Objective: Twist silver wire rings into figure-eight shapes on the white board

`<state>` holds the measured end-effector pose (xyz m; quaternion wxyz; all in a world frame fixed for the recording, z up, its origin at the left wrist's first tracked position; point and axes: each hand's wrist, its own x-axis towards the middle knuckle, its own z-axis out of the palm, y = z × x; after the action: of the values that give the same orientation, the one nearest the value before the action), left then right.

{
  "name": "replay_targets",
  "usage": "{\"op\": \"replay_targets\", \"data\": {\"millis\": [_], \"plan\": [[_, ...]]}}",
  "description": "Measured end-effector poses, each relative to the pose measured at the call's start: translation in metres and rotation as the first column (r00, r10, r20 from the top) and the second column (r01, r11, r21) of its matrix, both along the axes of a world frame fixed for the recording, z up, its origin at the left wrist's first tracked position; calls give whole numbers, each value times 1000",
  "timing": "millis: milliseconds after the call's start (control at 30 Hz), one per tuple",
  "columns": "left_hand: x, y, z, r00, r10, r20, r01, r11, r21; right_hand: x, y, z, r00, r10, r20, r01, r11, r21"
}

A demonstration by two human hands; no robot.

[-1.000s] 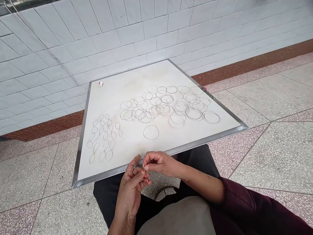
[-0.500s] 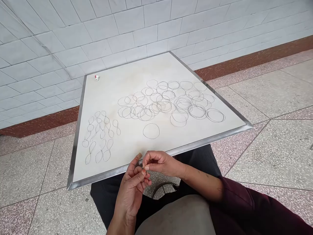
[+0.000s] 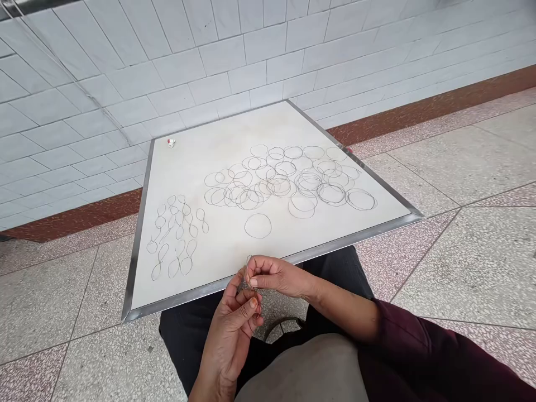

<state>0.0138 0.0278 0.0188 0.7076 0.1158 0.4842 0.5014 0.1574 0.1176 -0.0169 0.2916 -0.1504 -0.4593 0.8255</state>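
At lower centre, a wire (image 3: 247,261) is pinched by the right hand (image 3: 280,278), seemingly for control, the left hand's (image 3: 231,325) grip being unclear, while rings (image 3: 285,176) at centre and figure-eights (image 3: 183,222) at left are apparently kept sorted.

White tiled wall (image 3: 268,53), speckled floor (image 3: 494,262).

On the table (image 3: 221,131), whose far edge stands before the tiled wall (image 3: 268,75), a small object (image 3: 171,143) sits just inside the far left corner, figure-eight wires (image 3: 178,226) lie along the left edge toward the near left corner, and overlapping wire rings (image 3: 278,187) spread from the middle to the right edge. A single ring (image 3: 258,238) lies between those rings and the near edge. Around the middle of that edge, the left hand (image 3: 234,321) and right hand (image 3: 274,274) meet, a wire loop (image 3: 248,261) between them.
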Motion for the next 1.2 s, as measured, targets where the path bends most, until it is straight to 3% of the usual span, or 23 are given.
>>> {"op": "replay_targets", "data": {"millis": [233,400,567,767,1033,1200], "plan": [[0,-6,0,993,76,-91,-70,995,72,0,-5,-3,996,-74,40,75,997,-31],[4,-8,-1,983,138,-121,-119,981,155,-2,-6,-4,996,-85,31,88,986,-141],[8,-11,-1,940,195,-279,-120,956,266,-4,-6,-3,996,-75,49,85,966,-246],[10,-13,-1,901,205,-383,-58,931,361,-5,-7,0,994,-79,71,90,980,-177],[12,-14,-5,895,252,-369,-104,921,376,-6,-8,-1,990,-64,124,82,986,-146],[9,-17,-14,902,249,-353,-116,927,358,-5,-9,4,986,-65,151,72,997,-42]]}}
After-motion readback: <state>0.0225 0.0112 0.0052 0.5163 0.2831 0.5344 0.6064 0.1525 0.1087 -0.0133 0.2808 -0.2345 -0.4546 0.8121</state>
